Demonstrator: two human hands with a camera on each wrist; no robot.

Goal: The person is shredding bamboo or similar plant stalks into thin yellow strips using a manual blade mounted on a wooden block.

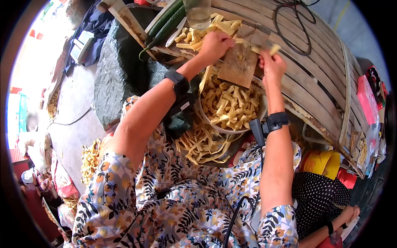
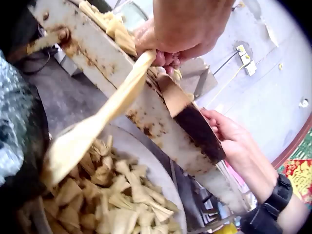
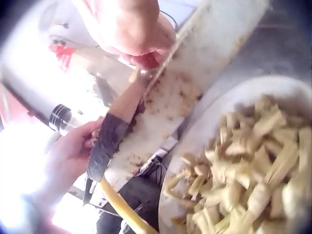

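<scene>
My left hand (image 1: 216, 45) pinches a pale yellow strip, which looks like tofu skin, above the far part of a small wooden board (image 1: 236, 69). To its right, my right hand (image 1: 273, 67) holds a pale yellow piece (image 1: 274, 50) between thumb and fingers at the board's right side. In the left wrist view a long tofu-skin strip (image 2: 100, 119) hangs by the left hand, over the basin. Below the board stands a white basin (image 1: 229, 132) heaped with knotted tofu-skin pieces (image 1: 231, 103). Loose strips (image 1: 194, 37) lie on the table beyond the left hand.
The slatted table (image 1: 318, 91) has a rusty metal edge. Cucumbers (image 1: 167, 22) and a glass of liquid (image 1: 197, 14) stand at the back left. A black cable (image 1: 304, 41) coils at the back right. More strips (image 1: 202, 144) hang below the basin. Another person's hands (image 1: 349, 215) show at lower right.
</scene>
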